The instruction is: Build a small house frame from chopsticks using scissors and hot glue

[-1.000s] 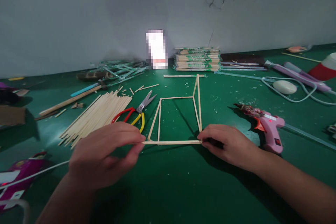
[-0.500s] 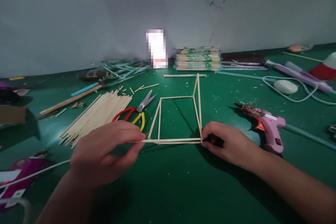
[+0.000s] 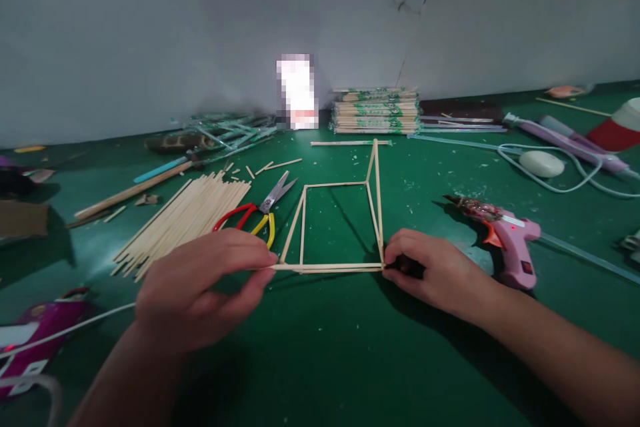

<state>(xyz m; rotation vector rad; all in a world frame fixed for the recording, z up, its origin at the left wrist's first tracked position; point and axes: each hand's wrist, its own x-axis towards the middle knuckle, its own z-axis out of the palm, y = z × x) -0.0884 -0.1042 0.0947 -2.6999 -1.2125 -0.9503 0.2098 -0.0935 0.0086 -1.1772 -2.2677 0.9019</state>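
Note:
A frame of thin wooden sticks stands on the green table between my hands, with uprights and slanting pieces joined at its corners. Along its near side runs a loose-looking stick, whose left end is pinched between the thumb and index finger of my left hand. My right hand is closed at the frame's near right corner, fingertips on the stick ends there. Scissors with red and yellow handles lie open just left of the frame. A pile of bare sticks is beyond my left hand.
A pink glue gun lies on the right, a purple glue gun at the near left. Wrapped chopsticks are stacked by the wall beside a bright blurred screen. A white cable loops at the far right.
Both hands keep nearly the same grip on the stick and frame. The whole view has shifted very slightly; nothing else visibly moves.

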